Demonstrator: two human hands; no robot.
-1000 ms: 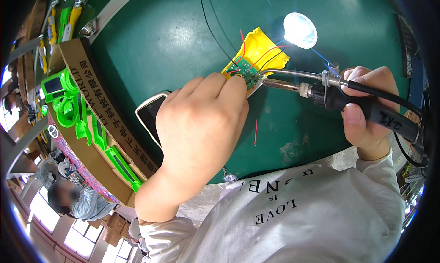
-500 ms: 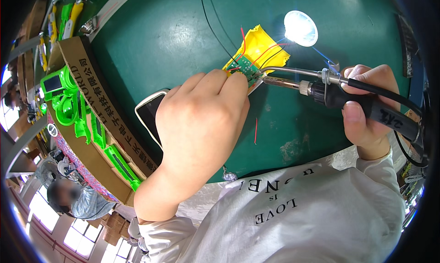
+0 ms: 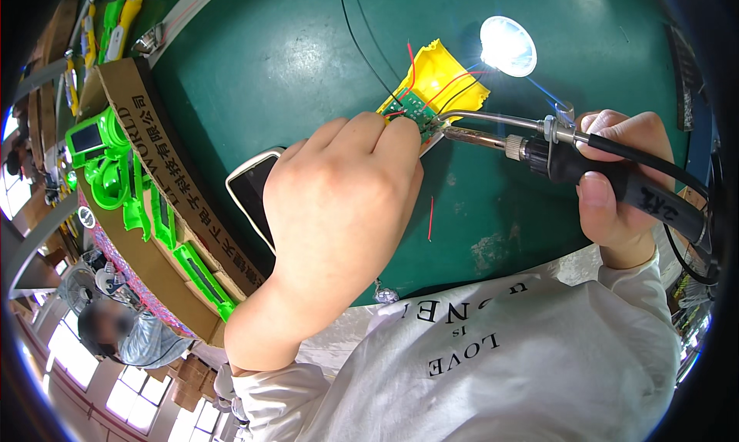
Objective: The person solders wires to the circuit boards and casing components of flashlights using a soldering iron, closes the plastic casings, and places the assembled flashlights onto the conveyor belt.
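Observation:
My left hand (image 3: 342,184) is closed over the near end of a yellow plastic housing (image 3: 440,66), its fingertips hidden beneath the knuckles. Inside the housing lies a small green circuit board (image 3: 414,108) with red and black wires. My right hand (image 3: 623,176) grips a soldering iron (image 3: 566,159) from the right. A thin metal tube (image 3: 493,117) runs along the iron, and both tips meet at the board's edge beside my left fingers. Beyond the housing a round reflector lamp (image 3: 508,48) is lit; wires from the housing run toward it.
A phone-like device with a white rim (image 3: 250,188) lies partly under my left wrist. Left of it stands a cardboard box (image 3: 173,172) with green plastic housings (image 3: 108,184). A loose red wire (image 3: 431,219) rests on the green tabletop (image 3: 508,203). Another person (image 3: 146,334) is at lower left.
The housing, lamp and my left hand have shifted very slightly right. The iron's tip stays at the board's edge, and both grips are unchanged.

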